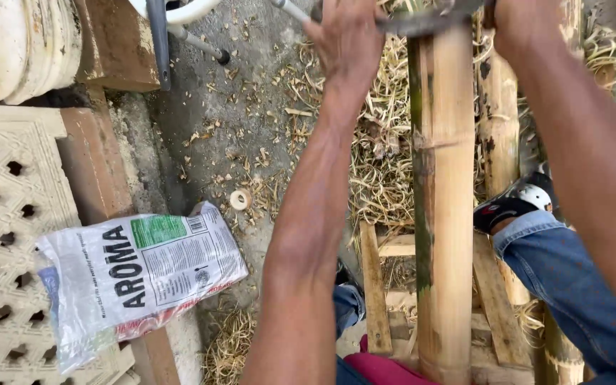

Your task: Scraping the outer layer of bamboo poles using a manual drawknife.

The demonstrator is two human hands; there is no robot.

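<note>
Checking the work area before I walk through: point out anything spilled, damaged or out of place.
Shavings and fibrous strips are strewn over the concrete ground around the upright bamboo pole. A plastic sack lies crumpled and askew on the ledge. Both hands, left hand and right hand, grip a blade across the pole.

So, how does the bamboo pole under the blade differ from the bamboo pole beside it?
The thick bamboo pole is smooth, pale yellow with green streaks, and lies under the curved blade held by both hands. The thinner bamboo pole is darker, with black spots, and lies untouched to its right. Both lie lengthwise over shavings.
</note>
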